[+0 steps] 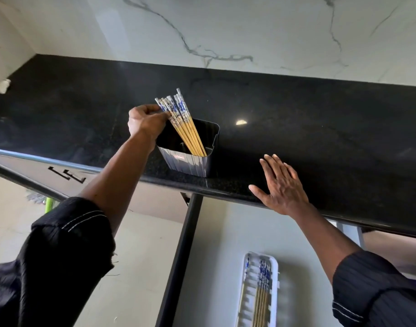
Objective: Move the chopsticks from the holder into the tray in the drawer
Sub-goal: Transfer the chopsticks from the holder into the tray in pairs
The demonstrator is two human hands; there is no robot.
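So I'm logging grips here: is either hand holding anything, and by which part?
The left hand pinches the chopsticks at their patterned blue-and-white top ends, tips down in the holder. The right hand lies flat on the counter, holding nothing.

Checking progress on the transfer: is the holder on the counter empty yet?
Not empty. A bundle of chopsticks leans inside the holder, gripped by the left hand.

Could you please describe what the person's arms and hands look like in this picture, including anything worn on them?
Both hands, the left hand and the right hand, are bare: no gloves, and no rings or watch visible. Each forearm is uncovered, with a dark, finely ribbed sleeve pushed up towards the elbow. The cuffs carry thin pale stitched lines, seen on the right sleeve too.
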